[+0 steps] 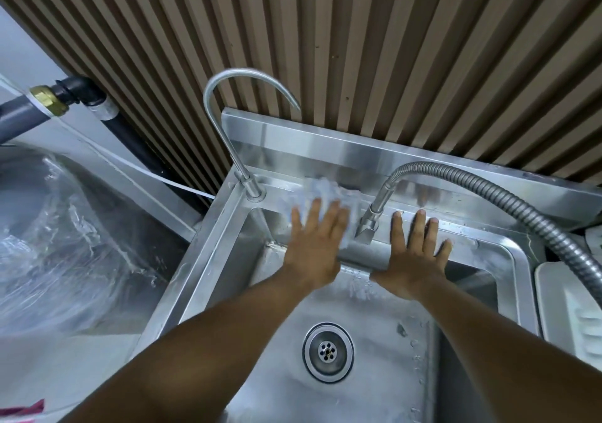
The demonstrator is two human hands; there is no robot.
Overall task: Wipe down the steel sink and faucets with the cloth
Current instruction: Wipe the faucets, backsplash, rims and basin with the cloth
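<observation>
A steel sink (208,249) fills the middle, its round drain (327,352) low in the basin. At the back left corner a thin gooseneck faucet (228,142) rises, and a flexible ribbed faucet hose (521,201) arcs in from the right to a nozzle (368,227). My left hand (314,246) lies flat, fingers spread, pressing a pale blurred cloth (325,191) against the sink's back ledge between the two faucets. To the right of the nozzle, my right hand (413,259) rests flat and spread on the back rim, holding nothing.
A ribbed brown wall panel (358,47) stands behind the steel backsplash (391,148). On the left lie clear plastic sheeting (58,243), a black pipe with a brass fitting (49,99) and a white tube (136,168). A white tray (570,318) sits at the right.
</observation>
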